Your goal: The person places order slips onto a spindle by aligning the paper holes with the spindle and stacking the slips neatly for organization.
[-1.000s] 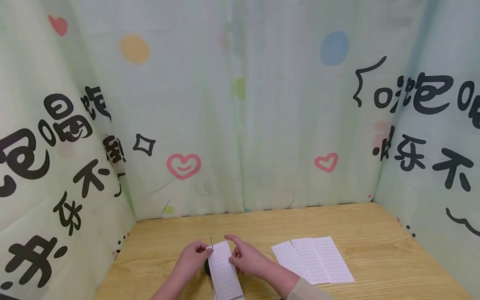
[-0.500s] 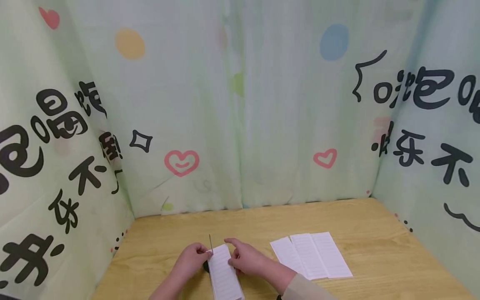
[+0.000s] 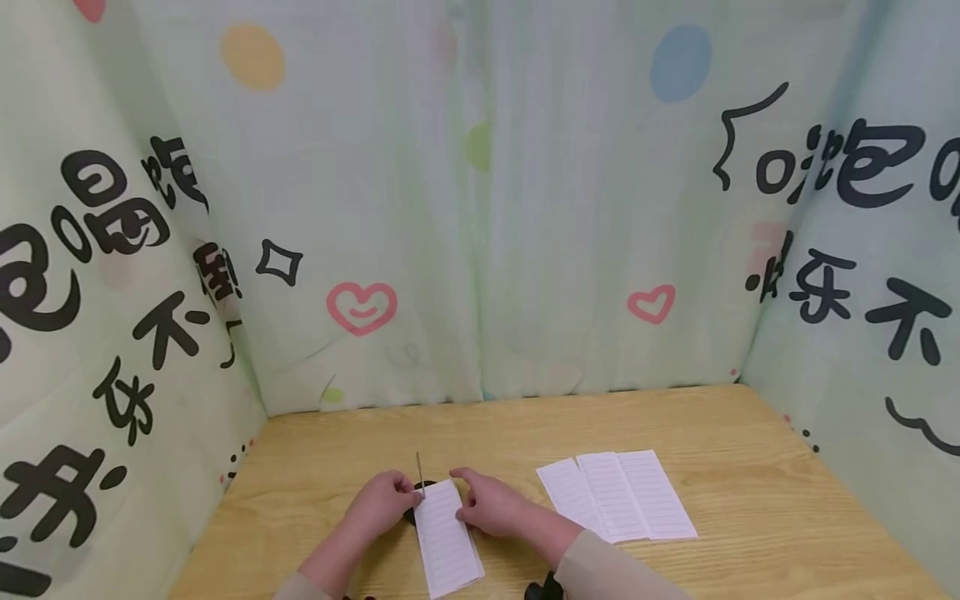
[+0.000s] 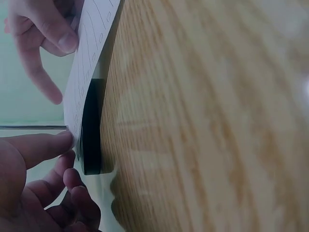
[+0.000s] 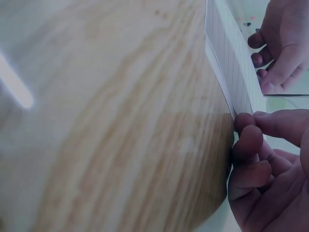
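A narrow lined paper slip (image 3: 447,537), of more than one layer, lies over a round black base (image 4: 91,140). From that base a thin metal spike (image 3: 419,468) stands upright at the slip's far left corner. My left hand (image 3: 384,502) pinches this corner, thumb (image 4: 50,146) on top and right beside the spike. On the slip's right edge, my right hand (image 3: 491,503) pinches the paper between thumb and fingers, its index finger pointing past the far end. In the right wrist view the paper's near part (image 5: 224,43) shows separate layers.
To the right, three lined paper slips (image 3: 626,500) lie side by side on the wooden table (image 3: 765,517), partly overlapping. Printed curtains (image 3: 555,250) close off the table's back and both sides. Near the right forearm a black object (image 3: 545,587) shows at the lower edge.
The head view has tilted down, so everything sits higher in it. More of the spike and of the black base shows beyond the slip. Both hands keep their grips.
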